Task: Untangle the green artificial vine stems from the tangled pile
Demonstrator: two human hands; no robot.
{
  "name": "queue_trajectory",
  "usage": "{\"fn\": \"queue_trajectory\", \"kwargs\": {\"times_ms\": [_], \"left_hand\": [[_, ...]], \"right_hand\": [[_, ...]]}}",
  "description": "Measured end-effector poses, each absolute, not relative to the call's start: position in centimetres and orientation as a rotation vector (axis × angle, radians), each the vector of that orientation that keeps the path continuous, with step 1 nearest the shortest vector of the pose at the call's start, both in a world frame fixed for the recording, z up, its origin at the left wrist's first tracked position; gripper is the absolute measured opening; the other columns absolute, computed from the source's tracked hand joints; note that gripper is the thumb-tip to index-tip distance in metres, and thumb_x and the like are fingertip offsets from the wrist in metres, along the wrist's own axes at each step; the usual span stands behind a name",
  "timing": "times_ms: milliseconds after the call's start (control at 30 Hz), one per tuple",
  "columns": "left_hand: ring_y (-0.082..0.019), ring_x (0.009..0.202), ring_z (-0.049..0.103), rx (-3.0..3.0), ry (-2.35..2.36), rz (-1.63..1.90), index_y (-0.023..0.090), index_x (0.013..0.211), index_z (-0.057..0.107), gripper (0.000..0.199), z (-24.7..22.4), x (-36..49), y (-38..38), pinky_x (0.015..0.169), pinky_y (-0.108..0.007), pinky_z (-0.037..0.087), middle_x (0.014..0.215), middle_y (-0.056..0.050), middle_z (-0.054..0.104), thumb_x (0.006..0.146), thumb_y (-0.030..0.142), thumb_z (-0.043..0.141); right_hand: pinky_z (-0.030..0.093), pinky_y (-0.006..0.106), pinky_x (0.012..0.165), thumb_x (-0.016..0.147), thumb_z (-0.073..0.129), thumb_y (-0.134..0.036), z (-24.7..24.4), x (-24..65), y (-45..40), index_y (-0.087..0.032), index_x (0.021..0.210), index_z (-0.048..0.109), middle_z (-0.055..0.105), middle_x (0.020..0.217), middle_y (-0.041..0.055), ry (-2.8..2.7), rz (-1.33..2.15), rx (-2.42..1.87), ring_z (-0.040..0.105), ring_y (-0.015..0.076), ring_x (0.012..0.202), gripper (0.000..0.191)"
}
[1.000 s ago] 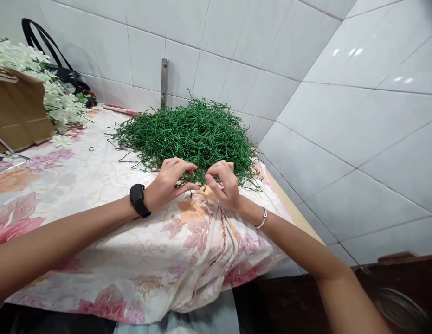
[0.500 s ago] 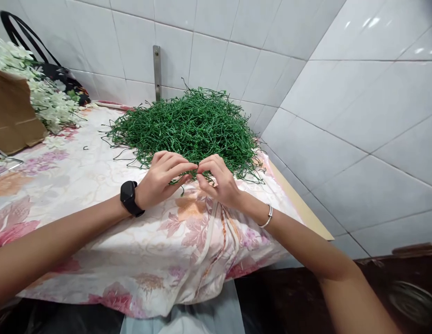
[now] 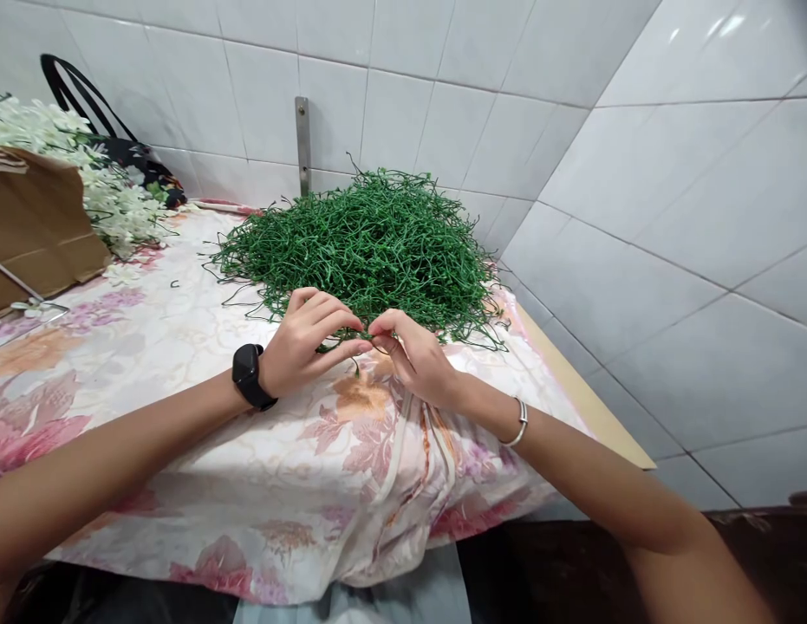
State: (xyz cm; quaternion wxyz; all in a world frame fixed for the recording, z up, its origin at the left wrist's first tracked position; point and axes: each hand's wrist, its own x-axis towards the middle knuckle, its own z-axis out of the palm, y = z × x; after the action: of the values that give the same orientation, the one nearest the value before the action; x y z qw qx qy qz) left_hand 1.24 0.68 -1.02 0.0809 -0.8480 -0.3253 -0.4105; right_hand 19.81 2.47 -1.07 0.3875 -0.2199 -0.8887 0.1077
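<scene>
A large tangled heap of thin green artificial flower stems (image 3: 377, 243) lies on the flowered cloth (image 3: 260, 485). At its front edge my left hand (image 3: 312, 338) and my right hand (image 3: 413, 351) meet fingertip to fingertip. Between the left thumb and fingers a green stem (image 3: 357, 367) is pinched, its dark end hanging just below them. My right thumb and index finger close on the same stem, beside the left fingertips. Most of the held stem is hidden by the fingers and the heap behind.
White artificial flowers (image 3: 126, 212) and a brown cardboard box (image 3: 45, 225) stand at the left, near a black bag (image 3: 126, 156). A bent metal wire (image 3: 26, 290) pokes out by the box. Tiled walls (image 3: 403, 113) rise behind and to the right, with a metal bracket (image 3: 302, 143).
The view has shifted slightly, so the scene sits a little lower and further right. My fingertips have changed their pinch, and the left thumb now reaches to the right fingertips.
</scene>
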Motion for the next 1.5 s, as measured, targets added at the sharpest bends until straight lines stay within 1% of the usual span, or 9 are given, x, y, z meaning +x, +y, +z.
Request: {"fn": "queue_trajectory", "kwargs": {"times_ms": [100, 333, 500, 600, 733, 933, 1167, 1333, 1500], "left_hand": [[-0.014, 0.078, 0.053, -2.544, -1.067, -1.274, 0.017, 0.080, 0.055, 0.015, -0.9, 1.5, 0.7, 0.079, -0.032, 0.032, 0.079, -0.001, 0.062, 0.078, 0.032, 0.055], [-0.015, 0.081, 0.052, -2.625, -1.231, -1.277, 0.017, 0.083, 0.054, 0.013, -0.6, 1.8, 0.5, 0.080, -0.033, 0.031, 0.084, -0.001, 0.060, 0.079, 0.030, 0.053], [-0.016, 0.084, 0.051, -2.645, -1.281, -1.207, 0.018, 0.086, 0.053, 0.009, -0.8, 1.8, 0.6, 0.082, -0.034, 0.029, 0.086, -0.001, 0.060, 0.079, 0.024, 0.049], [-0.016, 0.085, 0.050, -2.640, -1.279, -1.194, 0.018, 0.087, 0.053, 0.009, -1.0, 1.8, 0.7, 0.082, -0.034, 0.029, 0.087, 0.000, 0.060, 0.078, 0.020, 0.049], [-0.017, 0.088, 0.050, -2.576, -1.244, -1.274, 0.017, 0.088, 0.051, 0.011, -1.1, 1.9, 0.5, 0.079, -0.034, 0.031, 0.091, -0.002, 0.059, 0.077, 0.020, 0.051], [-0.018, 0.092, 0.049, -2.511, -1.109, -1.304, 0.018, 0.079, 0.052, 0.001, -1.0, 1.8, 0.3, 0.082, -0.036, 0.031, 0.093, -0.003, 0.058, 0.077, 0.018, 0.053], [-0.014, 0.091, 0.053, -2.502, -1.048, -1.244, 0.019, 0.076, 0.054, 0.006, -1.2, 1.4, 1.0, 0.083, -0.036, 0.027, 0.083, 0.002, 0.062, 0.081, 0.020, 0.052], [-0.013, 0.089, 0.054, -2.495, -1.032, -1.218, 0.019, 0.077, 0.053, 0.005, -1.2, 1.4, 1.2, 0.083, -0.035, 0.026, 0.082, 0.003, 0.062, 0.081, 0.020, 0.052], [-0.013, 0.084, 0.053, -2.469, -0.972, -1.156, 0.019, 0.078, 0.053, 0.004, -1.4, 1.0, 1.7, 0.082, -0.034, 0.028, 0.083, 0.002, 0.062, 0.081, 0.020, 0.051]], "right_hand": [[0.041, 0.025, 0.065, 0.086, 0.035, -0.012, -1.3, 19.9, 3.0, -0.017, 0.085, 0.044, 0.049, 0.078, 0.0031, -2.276, 0.215, -0.482, 0.046, 0.0104, 0.072, 0.010], [0.041, 0.025, 0.065, 0.085, 0.037, -0.012, -1.0, 20.2, 3.1, -0.016, 0.086, 0.045, 0.051, 0.078, 0.0035, -2.284, 0.233, -0.576, 0.048, 0.0108, 0.071, 0.009], [0.043, 0.030, 0.072, 0.084, 0.037, -0.012, -1.1, 20.0, 3.0, -0.016, 0.087, 0.044, 0.052, 0.084, 0.0060, -2.323, 0.281, -0.507, 0.049, 0.0136, 0.080, 0.009], [0.042, 0.033, 0.079, 0.083, 0.038, -0.010, -1.1, 20.0, 3.1, -0.017, 0.085, 0.044, 0.051, 0.091, 0.0078, -2.335, 0.248, -0.452, 0.047, 0.0157, 0.089, 0.009], [0.042, 0.034, 0.079, 0.082, 0.039, -0.008, -1.1, 20.1, 3.2, -0.018, 0.085, 0.044, 0.051, 0.094, 0.0077, -2.348, 0.207, -0.397, 0.045, 0.0155, 0.090, 0.011], [0.043, 0.037, 0.081, 0.082, 0.036, -0.007, -1.0, 20.3, 3.5, -0.019, 0.082, 0.042, 0.052, 0.097, 0.0073, -2.355, 0.163, -0.319, 0.045, 0.0163, 0.095, 0.014], [0.044, 0.037, 0.083, 0.081, 0.035, -0.004, -1.0, 20.6, 3.8, -0.019, 0.082, 0.044, 0.055, 0.102, 0.0072, -2.359, 0.090, -0.295, 0.046, 0.0164, 0.100, 0.017], [0.046, 0.034, 0.081, 0.080, 0.035, -0.001, -0.8, 20.7, 3.8, -0.017, 0.083, 0.045, 0.059, 0.097, 0.0069, -2.333, 0.002, -0.246, 0.049, 0.0151, 0.096, 0.020], [0.046, 0.033, 0.078, 0.081, 0.040, -0.005, -0.8, 20.7, 3.6, -0.017, 0.084, 0.048, 0.059, 0.087, 0.0049, -2.419, -0.113, -0.256, 0.051, 0.0154, 0.091, 0.015]]}}
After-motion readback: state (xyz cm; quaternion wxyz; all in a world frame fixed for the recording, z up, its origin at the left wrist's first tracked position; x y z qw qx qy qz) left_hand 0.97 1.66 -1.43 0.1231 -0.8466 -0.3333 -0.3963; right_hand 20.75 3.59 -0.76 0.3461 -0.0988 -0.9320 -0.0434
